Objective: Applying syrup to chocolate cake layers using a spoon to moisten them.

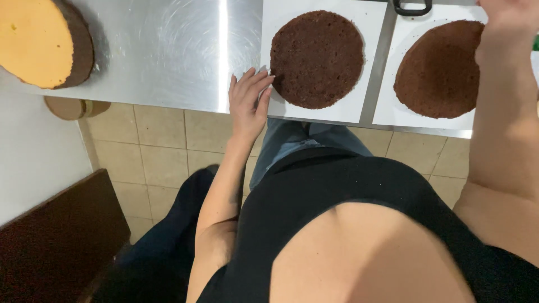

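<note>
Left hand (249,100), flat with fingers spread, rests at the steel table's (168,50) near edge, fingertips touching the left side of the middle chocolate cake round (317,59) on its white board (365,22). Right hand (505,17), grip unclear, lies over the right-hand cake round (438,70).

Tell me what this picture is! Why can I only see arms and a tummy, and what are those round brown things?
There is no machine here. A person wears a camera on their head, and it looks straight down, so you see their body and arms from above.

In front of them is a shiny metal table. On it lie two flat, round chocolate cake layers, each on its own white sheet: the left cake and the right cake. Far left sits a third cake with a yellow top and a dark side.

The left hand rests flat at the table's edge, fingertips touching the left cake's sheet. The right hand reaches over the right cake and is partly cut off, so I cannot tell if it holds anything.
</note>
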